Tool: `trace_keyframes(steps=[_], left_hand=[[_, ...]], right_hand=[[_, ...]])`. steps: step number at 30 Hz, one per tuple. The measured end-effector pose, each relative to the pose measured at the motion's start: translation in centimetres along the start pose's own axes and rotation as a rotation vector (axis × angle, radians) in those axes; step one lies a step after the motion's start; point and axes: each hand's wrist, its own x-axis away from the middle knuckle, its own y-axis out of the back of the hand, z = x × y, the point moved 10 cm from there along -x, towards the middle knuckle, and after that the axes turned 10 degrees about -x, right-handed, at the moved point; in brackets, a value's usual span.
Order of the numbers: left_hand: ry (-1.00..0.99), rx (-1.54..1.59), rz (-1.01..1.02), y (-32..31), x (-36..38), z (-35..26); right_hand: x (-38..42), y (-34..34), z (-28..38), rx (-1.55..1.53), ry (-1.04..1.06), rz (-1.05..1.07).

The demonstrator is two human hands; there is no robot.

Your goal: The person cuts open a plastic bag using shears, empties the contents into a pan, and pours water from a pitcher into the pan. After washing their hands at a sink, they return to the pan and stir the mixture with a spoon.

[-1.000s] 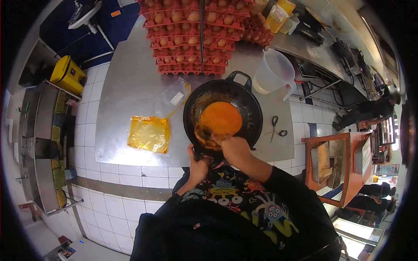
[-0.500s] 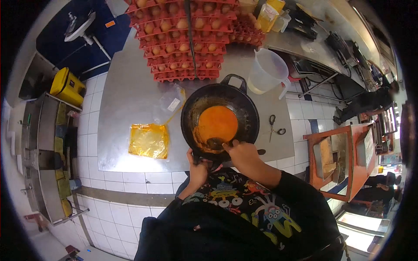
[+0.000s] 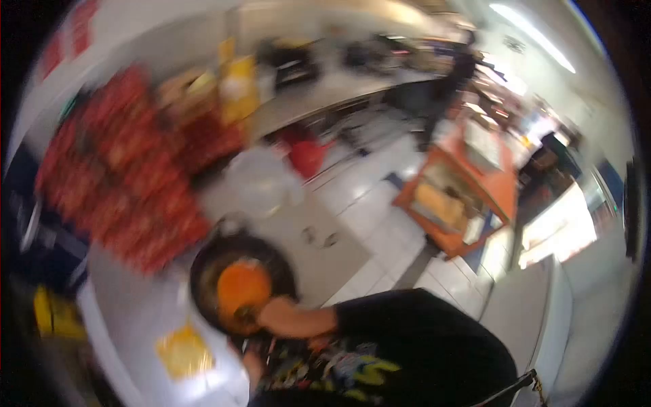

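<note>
A black wok stands on the metal table, with a round pool of orange liquid inside. Over its near right rim reaches my right hand, closed on a dark ladle whose round head dips into the liquid's near edge. My left hand is at the wok's near side, where its handle is, and looks closed on it; blur hides the fingers. To the left of the wok lies a yellow-stained clear plastic bag. Behind the wok stands a translucent plastic jug.
Tall stacks of red egg trays rise at the table's back left. Scissors lie right of the wok. Beyond are a red container, an orange cart and a person in dark clothes by the far counter.
The view has swung to the right and blurred, so the wok and table now sit lower and further left. Both hands remain at the wok.
</note>
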Motion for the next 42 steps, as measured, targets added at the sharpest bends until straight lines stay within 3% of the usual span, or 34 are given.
trace_keyframes(steps=[1,2,3,5,7,8,10,14,16,19,22,24,27,29,30,31,32,33,34,36,37,40,42], left_hand=[[0.057,0.001,0.018,-0.6,-0.2,-0.6],[0.097,-0.001,0.018,-1.8,-0.6,-1.4],[0.117,-0.025,0.013,-2.7,-1.0,-2.1],[0.138,-0.064,0.024,-4.8,-1.6,-3.4],[0.139,-0.098,0.032,-6.0,-2.0,-4.0],[0.142,-0.112,0.031,-6.2,-2.1,-4.0],[0.139,-0.126,0.030,-6.5,-2.2,-4.2],[0.146,-0.154,0.036,-7.1,-2.2,-4.4],[0.141,-0.165,0.030,-7.0,-2.2,-4.5],[0.133,-0.163,0.020,-6.8,-2.0,-4.7],[0.128,-0.156,0.005,-6.2,-1.6,-4.7],[0.120,-0.150,-0.009,-5.5,-1.3,-4.7],[0.071,-0.138,-0.025,-3.9,-0.7,-4.8],[-0.007,-0.151,-0.040,-1.9,0.0,-4.7],[-0.095,-0.202,-0.035,-1.3,0.5,-5.0],[-0.201,-0.293,-0.026,-1.1,0.9,-5.7],[-0.292,-0.395,-0.032,-1.6,1.5,-6.8],[-0.363,-0.480,-0.046,-2.1,1.9,-7.8],[-0.374,-0.486,-0.063,-2.4,2.0,-7.9],[-0.229,-0.069,-0.044,-1.0,0.5,-3.9],[0.084,0.225,-0.199,-2.7,2.2,-7.2],[0.114,0.352,-0.174,-2.9,2.0,-6.8],[0.110,0.379,-0.179,-2.9,1.9,-7.2]], right_hand=[[-0.7,0.1,-0.6,0.017,-0.052,-0.033],[-2.0,-0.5,-1.4,-0.081,0.092,-0.210],[-3.7,-1.9,-3.3,0.029,-0.106,-0.058],[-2.3,1.1,-5.2,-0.012,-0.266,-0.163],[-1.6,0.6,-4.0,-0.045,-0.073,0.075],[-1.4,0.1,-4.3,-0.034,-0.075,0.061],[-0.9,0.2,-2.5,0.029,0.137,-0.245],[-0.6,1.8,-1.7,0.101,0.113,-0.349],[-1.7,0.4,-3.6,0.078,0.027,-0.152],[-0.3,1.0,-4.0,0.085,-0.009,-0.144],[0.0,-0.1,-3.0,-0.050,0.062,-0.279],[0.7,1.4,-0.8,-0.034,0.095,-0.223],[-1.1,-0.1,-0.9,0.085,0.014,-0.210],[-1.2,0.7,-1.2,-0.017,0.157,-0.279],[-2.1,-0.4,-3.4,-0.094,0.088,-0.325],[-0.6,3.4,-2.8,-0.044,-0.048,-0.221],[-1.8,-0.5,-4.3,0.122,0.035,-0.056],[-1.2,-0.1,-4.8,0.171,-0.026,0.055],[-0.1,1.9,-4.2,0.206,0.020,-0.041],[0.9,0.0,-4.8,0.202,0.093,0.182],[1.5,-0.5,-4.0,0.194,0.146,0.209],[2.0,-0.1,-2.3,0.147,0.126,0.260],[1.4,2.1,-0.5,0.106,0.187,0.092]])
